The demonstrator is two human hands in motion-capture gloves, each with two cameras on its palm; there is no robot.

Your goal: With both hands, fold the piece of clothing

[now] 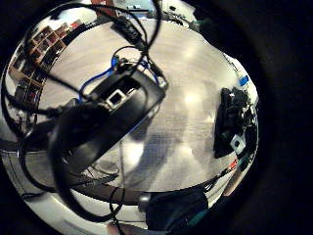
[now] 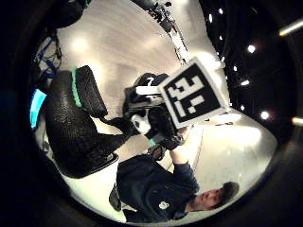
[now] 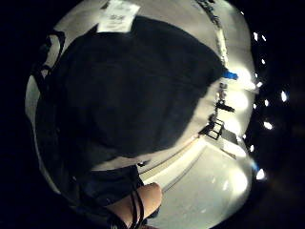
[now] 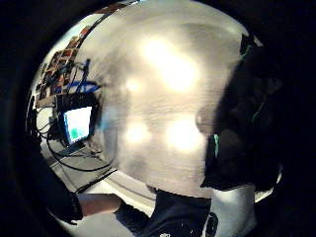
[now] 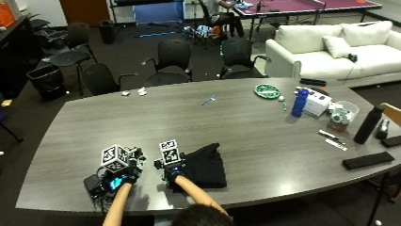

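The black garment (image 5: 205, 167) lies folded into a compact bundle on the grey table (image 5: 251, 122), so folding looks nearly finished. The right hand (image 5: 172, 170) rests at its edge, the left hand (image 5: 120, 178) apart; neither hand's finger state is discernible. Next probably calls for a final smoothing

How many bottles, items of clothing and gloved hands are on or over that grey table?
Bottles: 2, a blue plastic bottle and a tall black bottle.
Clothing: 1, a folded black garment.
Gloved hands: 2, left hand and right hand.
Total: 5.
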